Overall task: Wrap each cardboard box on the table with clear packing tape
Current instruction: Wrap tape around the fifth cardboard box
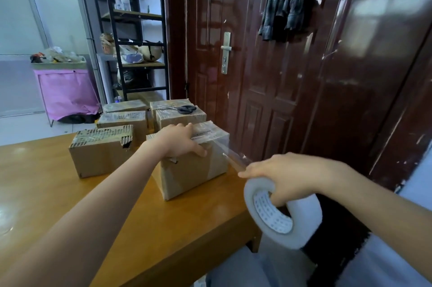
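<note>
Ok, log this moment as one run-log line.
left hand: presses near box top | right hand: grips tape roll | tape strip: stretched to box | scissors: on rear box

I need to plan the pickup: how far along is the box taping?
Done, apparently: the back boxes look glossy with tape, scissors resting on one. In hand: left hand steadies the front box while right hand pulls the tape roll away, strip stretched. Left: the torn box shows mostly bare cardboard.

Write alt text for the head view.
A left hand presses on a box while the right hand grips a tape roll, clear tape stretched between them. More boxes and scissors sit behind on the table.
</note>
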`<control>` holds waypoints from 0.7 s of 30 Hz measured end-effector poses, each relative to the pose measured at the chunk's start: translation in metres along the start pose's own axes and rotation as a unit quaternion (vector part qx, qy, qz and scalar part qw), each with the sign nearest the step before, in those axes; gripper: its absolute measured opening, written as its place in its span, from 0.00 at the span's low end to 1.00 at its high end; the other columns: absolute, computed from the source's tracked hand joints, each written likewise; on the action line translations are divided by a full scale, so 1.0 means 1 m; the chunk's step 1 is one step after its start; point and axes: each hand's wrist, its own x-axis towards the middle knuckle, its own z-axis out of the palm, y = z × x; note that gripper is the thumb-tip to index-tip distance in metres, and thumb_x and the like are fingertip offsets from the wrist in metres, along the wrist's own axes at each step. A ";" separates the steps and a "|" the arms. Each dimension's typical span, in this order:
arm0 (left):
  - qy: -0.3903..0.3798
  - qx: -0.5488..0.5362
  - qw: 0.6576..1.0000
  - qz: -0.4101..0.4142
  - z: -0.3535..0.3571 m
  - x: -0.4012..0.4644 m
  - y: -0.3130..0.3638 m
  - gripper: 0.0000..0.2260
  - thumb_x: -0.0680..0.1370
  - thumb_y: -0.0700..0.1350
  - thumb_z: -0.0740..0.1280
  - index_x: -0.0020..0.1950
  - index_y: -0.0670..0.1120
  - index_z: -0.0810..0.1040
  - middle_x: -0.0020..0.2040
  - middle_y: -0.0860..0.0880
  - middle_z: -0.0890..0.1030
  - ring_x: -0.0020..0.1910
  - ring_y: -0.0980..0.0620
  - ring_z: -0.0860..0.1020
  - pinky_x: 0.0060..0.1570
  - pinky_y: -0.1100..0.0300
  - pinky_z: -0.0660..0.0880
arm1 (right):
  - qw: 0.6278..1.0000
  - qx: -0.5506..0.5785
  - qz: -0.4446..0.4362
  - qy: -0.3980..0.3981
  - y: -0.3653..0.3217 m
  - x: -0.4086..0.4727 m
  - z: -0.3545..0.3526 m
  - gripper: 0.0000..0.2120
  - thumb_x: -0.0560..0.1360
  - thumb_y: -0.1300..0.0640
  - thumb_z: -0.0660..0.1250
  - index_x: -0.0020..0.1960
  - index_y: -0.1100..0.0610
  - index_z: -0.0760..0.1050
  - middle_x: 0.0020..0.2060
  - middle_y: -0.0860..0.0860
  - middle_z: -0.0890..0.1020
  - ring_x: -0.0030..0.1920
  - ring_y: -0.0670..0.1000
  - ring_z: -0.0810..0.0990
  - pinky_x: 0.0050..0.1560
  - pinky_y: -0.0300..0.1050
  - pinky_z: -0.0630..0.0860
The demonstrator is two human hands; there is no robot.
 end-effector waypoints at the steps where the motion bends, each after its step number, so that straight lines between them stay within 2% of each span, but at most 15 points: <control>1: 0.005 -0.003 1.000 -0.002 -0.003 -0.001 0.000 0.39 0.73 0.66 0.66 0.75 0.44 0.63 0.67 0.42 0.73 0.63 0.42 0.72 0.59 0.50 0.72 | 1.000 -0.004 0.007 0.012 0.004 0.000 -0.006 0.39 0.71 0.56 0.66 0.76 0.35 0.53 0.60 0.42 0.74 0.43 0.50 0.81 0.37 0.45 0.78; 3: 0.008 -0.007 1.000 0.005 -0.013 0.000 0.003 0.32 0.73 0.64 0.67 0.68 0.44 0.70 0.60 0.44 0.76 0.55 0.44 0.75 0.52 0.53 0.73 | 0.999 -0.036 0.015 0.026 0.009 0.000 -0.017 0.40 0.71 0.56 0.66 0.75 0.35 0.52 0.60 0.41 0.74 0.41 0.49 0.80 0.31 0.42 0.73; 5: -0.039 -0.081 0.996 0.005 -0.024 0.004 0.000 0.30 0.72 0.61 0.70 0.66 0.43 0.73 0.58 0.46 0.77 0.55 0.45 0.76 0.52 0.54 0.72 | 0.998 -0.051 0.020 0.022 0.012 0.000 -0.026 0.40 0.71 0.56 0.66 0.76 0.35 0.52 0.66 0.40 0.71 0.43 0.48 0.80 0.31 0.40 0.72; 8: -0.174 -0.273 0.946 -0.024 -0.037 0.013 -0.015 0.35 0.61 0.62 0.77 0.62 0.44 0.78 0.52 0.45 0.84 0.50 0.44 0.83 0.54 0.50 0.78 | 0.999 -0.039 0.013 0.030 0.014 0.005 -0.035 0.40 0.71 0.56 0.66 0.76 0.35 0.52 0.67 0.40 0.70 0.44 0.50 0.81 0.31 0.39 0.71; 10: -0.215 -0.314 0.923 -0.047 -0.037 0.016 -0.025 0.34 0.59 0.63 0.78 0.57 0.43 0.80 0.47 0.44 0.85 0.46 0.43 0.84 0.50 0.51 0.79 | 0.999 -0.023 0.007 0.043 0.014 0.014 -0.038 0.39 0.72 0.55 0.67 0.76 0.35 0.52 0.62 0.42 0.75 0.37 0.49 0.79 0.30 0.39 0.69; 12: -0.213 -0.324 0.920 -0.060 -0.029 0.016 -0.030 0.30 0.60 0.63 0.76 0.52 0.43 0.81 0.42 0.45 0.86 0.42 0.45 0.84 0.46 0.55 0.78 | 0.999 0.005 0.003 0.043 0.010 0.027 -0.035 0.39 0.73 0.55 0.68 0.76 0.36 0.53 0.54 0.45 0.78 0.33 0.47 0.74 0.29 0.39 0.68; 13: -0.205 -0.327 0.920 -0.073 -0.023 0.018 -0.034 0.31 0.59 0.65 0.75 0.51 0.43 0.81 0.43 0.45 0.86 0.42 0.46 0.84 0.47 0.55 0.77 | 0.999 0.020 -0.002 0.037 0.006 0.034 -0.032 0.39 0.73 0.56 0.68 0.76 0.37 0.53 0.55 0.46 0.77 0.33 0.46 0.73 0.29 0.39 0.67; 15: -0.190 -0.318 0.924 -0.098 -0.011 0.018 -0.042 0.36 0.58 0.67 0.74 0.57 0.45 0.79 0.53 0.45 0.83 0.51 0.46 0.82 0.56 0.53 0.75 | 0.999 0.035 -0.020 0.027 0.000 0.049 -0.024 0.39 0.74 0.57 0.68 0.78 0.40 0.51 0.64 0.45 0.70 0.36 0.46 0.72 0.31 0.39 0.67; 17: -0.158 -0.300 0.939 -0.054 -0.003 0.019 -0.045 0.34 0.69 0.64 0.72 0.71 0.52 0.70 0.66 0.51 0.74 0.64 0.47 0.74 0.68 0.50 0.68 | 0.998 0.029 -0.027 0.039 -0.002 0.057 -0.023 0.39 0.74 0.57 0.67 0.78 0.42 0.50 0.69 0.43 0.64 0.37 0.45 0.71 0.31 0.39 0.67; 18: -0.132 -0.289 0.948 -0.019 -0.003 0.019 -0.043 0.30 0.74 0.60 0.70 0.74 0.57 0.65 0.69 0.53 0.71 0.68 0.48 0.71 0.70 0.50 0.66 | 0.998 0.025 -0.026 0.042 -0.002 0.057 -0.024 0.39 0.75 0.58 0.67 0.78 0.43 0.50 0.69 0.43 0.63 0.36 0.45 0.71 0.31 0.39 0.66; 19: -0.096 -0.264 0.959 0.019 -0.004 0.016 -0.039 0.26 0.78 0.54 0.68 0.75 0.58 0.64 0.70 0.53 0.70 0.68 0.49 0.70 0.70 0.50 0.66 | 0.998 0.023 -0.027 0.042 -0.001 0.057 -0.025 0.39 0.75 0.58 0.67 0.78 0.43 0.50 0.70 0.42 0.63 0.36 0.45 0.71 0.31 0.39 0.67; 21: -0.039 -0.146 0.986 0.076 -0.008 0.008 -0.024 0.20 0.81 0.50 0.63 0.73 0.54 0.68 0.68 0.50 0.74 0.64 0.50 0.73 0.66 0.53 0.68 | 0.998 0.030 -0.029 0.056 0.000 0.057 -0.023 0.38 0.74 0.58 0.66 0.78 0.41 0.52 0.72 0.42 0.62 0.40 0.45 0.75 0.34 0.42 0.72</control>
